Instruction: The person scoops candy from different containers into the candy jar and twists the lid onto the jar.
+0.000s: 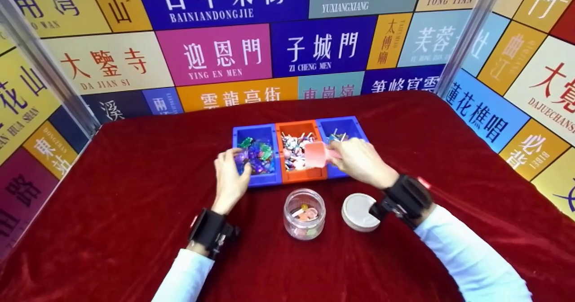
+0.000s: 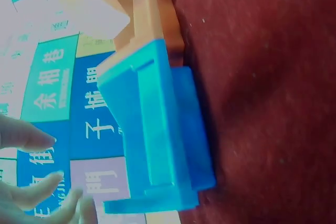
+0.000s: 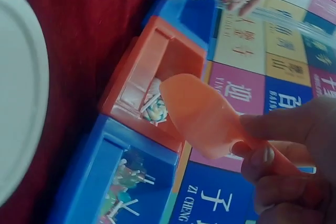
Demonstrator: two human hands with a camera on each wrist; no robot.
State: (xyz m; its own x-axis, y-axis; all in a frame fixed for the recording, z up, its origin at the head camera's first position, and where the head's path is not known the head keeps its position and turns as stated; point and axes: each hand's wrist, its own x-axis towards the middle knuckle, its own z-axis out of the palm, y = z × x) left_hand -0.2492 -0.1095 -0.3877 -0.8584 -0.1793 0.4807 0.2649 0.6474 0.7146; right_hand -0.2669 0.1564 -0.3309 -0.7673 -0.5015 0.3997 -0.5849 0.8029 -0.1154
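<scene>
My right hand [image 1: 361,160] grips the handle of a pink scoop [image 1: 316,154], whose blade is over the orange middle compartment. Lollipops and other small colourful pieces [image 1: 294,147] lie in that compartment. At the outer side of the left blue compartment [image 1: 254,133], my left hand [image 1: 231,174] has its fingers spread and bent, with nothing between them in the left wrist view. Purple and green shiny pieces [image 1: 263,153] fill much of this compartment. In the right wrist view, the scoop [image 3: 199,111] shows no load on its visible face.
Nearer me stands a clear open jar [image 1: 304,225] with several small pieces inside. A round whitish lid [image 1: 358,208] lies right of it on the red cloth [image 1: 148,194]. The right blue compartment [image 1: 339,124] holds small sticks. Lettered panels [image 1: 215,55] rise behind the table.
</scene>
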